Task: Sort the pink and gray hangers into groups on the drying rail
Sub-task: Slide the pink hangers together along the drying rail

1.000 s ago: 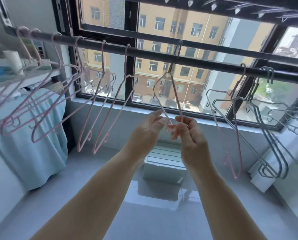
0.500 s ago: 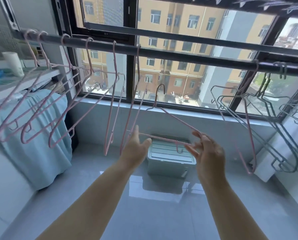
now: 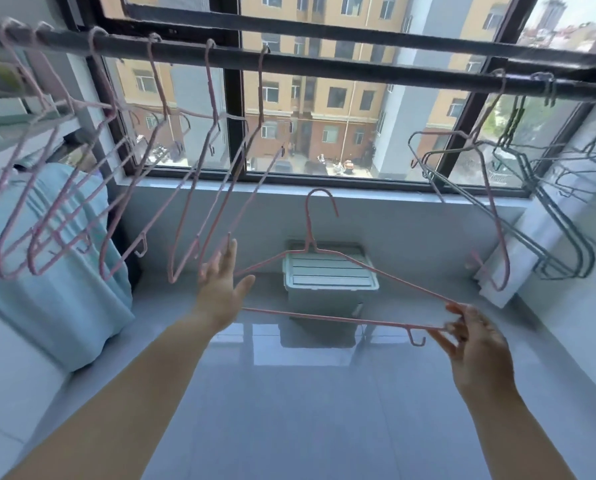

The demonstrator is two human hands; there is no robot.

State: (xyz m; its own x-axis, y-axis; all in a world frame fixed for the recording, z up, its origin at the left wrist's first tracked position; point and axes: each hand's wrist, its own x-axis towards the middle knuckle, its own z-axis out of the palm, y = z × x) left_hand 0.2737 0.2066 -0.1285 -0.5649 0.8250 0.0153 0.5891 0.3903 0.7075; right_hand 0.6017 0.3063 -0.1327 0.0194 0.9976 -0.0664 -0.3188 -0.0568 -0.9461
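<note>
1. Sorting looks part done: one loose pink hanger (image 3: 324,316) is off the drying rail (image 3: 324,65). It is held level in the air below the rail, hook pointing up, in front of the window sill.
2. It is held flat and wide, probably so the hook can be steered up onto the rail beside the pink group (image 3: 260,81), which hangs along the rail's left part.
3. The right hand (image 3: 476,351) pinches the hanger's right corner between fingertips and thumb, with the arm stretched forward.
4. The left hand (image 3: 220,289) is spread wide, fingers straight and pointing up, palm turned away. The hanger's left corner runs behind it, so I cannot tell whether it touches the wire. This hand sits just below the nearest hangers of the pink group.
5. Gray hangers (image 3: 563,225) bunch at the rail's right end. One stray pink hanger (image 3: 496,220) hangs among them, so it likely needs moving too.
6. Farther out, a lidded storage box (image 3: 327,271) stands on the floor under the sill, and pale blue cloth (image 3: 64,271) hangs at the left.
</note>
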